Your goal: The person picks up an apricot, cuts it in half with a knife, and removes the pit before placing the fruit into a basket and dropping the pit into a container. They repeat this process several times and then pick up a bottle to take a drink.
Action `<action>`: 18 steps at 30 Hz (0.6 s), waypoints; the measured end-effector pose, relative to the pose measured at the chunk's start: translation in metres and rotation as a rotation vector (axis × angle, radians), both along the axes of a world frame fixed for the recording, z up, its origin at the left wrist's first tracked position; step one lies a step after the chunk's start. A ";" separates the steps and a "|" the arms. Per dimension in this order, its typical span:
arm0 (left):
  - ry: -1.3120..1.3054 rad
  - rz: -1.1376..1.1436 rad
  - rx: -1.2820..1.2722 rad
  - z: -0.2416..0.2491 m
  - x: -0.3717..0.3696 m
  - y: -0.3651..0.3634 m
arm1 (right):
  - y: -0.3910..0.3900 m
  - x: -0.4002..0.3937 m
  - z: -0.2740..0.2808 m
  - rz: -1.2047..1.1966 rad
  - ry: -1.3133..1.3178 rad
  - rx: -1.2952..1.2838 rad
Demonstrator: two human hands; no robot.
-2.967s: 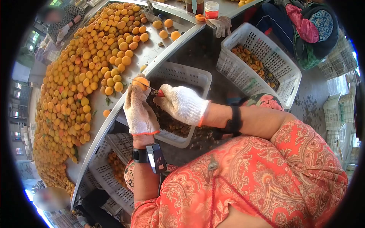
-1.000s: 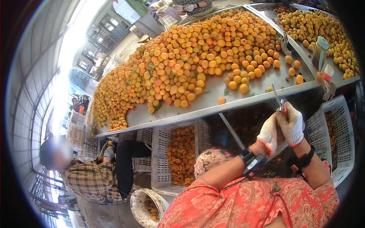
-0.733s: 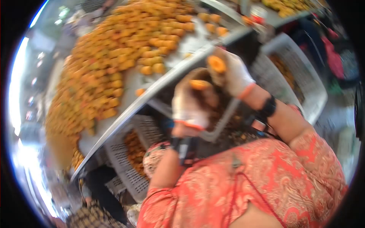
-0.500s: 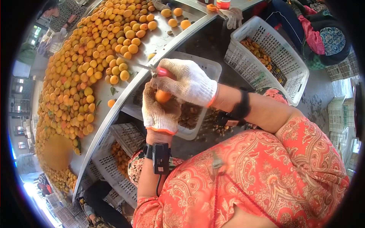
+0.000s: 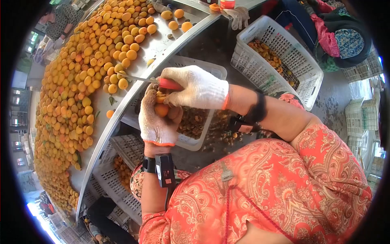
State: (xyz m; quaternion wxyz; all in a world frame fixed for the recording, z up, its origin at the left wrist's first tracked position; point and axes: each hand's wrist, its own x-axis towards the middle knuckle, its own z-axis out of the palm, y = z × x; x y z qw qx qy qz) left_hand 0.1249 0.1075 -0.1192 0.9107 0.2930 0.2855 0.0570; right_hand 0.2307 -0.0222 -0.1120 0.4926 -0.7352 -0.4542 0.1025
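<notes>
My left hand (image 5: 156, 118), in a white knitted glove with a stained palm, is wrapped round an orange apricot (image 5: 161, 110). Gripped in my gloved right hand (image 5: 195, 87) is a knife with a red handle (image 5: 170, 83); its thin blade points left over the metal table's edge. The right fingers touch a piece of fruit at the top of my left hand, and its exact shape is partly hidden. Both hands are close together above a white tub (image 5: 221, 73) that holds cut fruit or pits.
Many apricots (image 5: 77, 85) lie heaped on the metal table (image 5: 156, 49). A white crate (image 5: 313, 67) with fruit halves stands at upper right, beside a seated person (image 5: 345, 40). Another crate (image 5: 111, 179) is under the table. An empty glove (image 5: 237, 17) hangs at the table corner.
The knife has swung from a short slanting view to lie out leftward, with more of its handle and blade showing. Both hands appear slightly further left, and the whole view has shifted a little.
</notes>
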 end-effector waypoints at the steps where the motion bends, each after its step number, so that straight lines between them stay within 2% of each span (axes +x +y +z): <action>1: -0.036 -0.023 0.064 0.006 0.001 -0.005 | 0.000 0.002 0.003 0.058 0.246 0.031; 2: -0.033 -0.026 0.062 0.005 0.001 -0.004 | 0.001 0.005 0.005 0.115 0.493 0.063; 3: -0.151 -0.129 0.070 0.003 0.001 0.000 | 0.006 0.010 0.000 0.125 0.621 0.158; 4: -0.268 -0.232 0.078 0.001 0.001 0.003 | 0.009 0.012 -0.003 -0.004 0.751 0.189; 6: -0.336 -0.248 0.025 -0.002 0.000 0.005 | 0.001 0.013 0.005 -0.212 0.738 0.185; 7: -0.321 -0.197 0.058 0.002 0.000 0.003 | -0.001 0.017 0.001 -0.194 0.919 0.273; 10: -0.337 -0.168 0.068 0.004 -0.001 0.008 | -0.006 0.013 0.019 -0.223 0.589 0.290; 11: -0.330 -0.161 0.130 0.002 0.000 0.008 | -0.008 0.016 0.015 -0.220 0.588 0.291; 13: -0.321 -0.155 0.191 -0.001 0.000 0.010 | -0.009 0.025 0.010 -0.323 -0.202 0.144; 14: -0.327 -0.182 0.189 -0.004 0.000 0.012 | -0.009 0.024 0.008 -0.323 -0.201 0.143; 16: -0.334 -0.209 0.186 -0.003 -0.001 0.009 | -0.005 0.016 0.017 -0.123 0.584 0.555; 18: -0.215 -0.173 0.206 0.004 -0.003 0.000 | -0.010 0.018 0.019 -0.110 0.568 0.505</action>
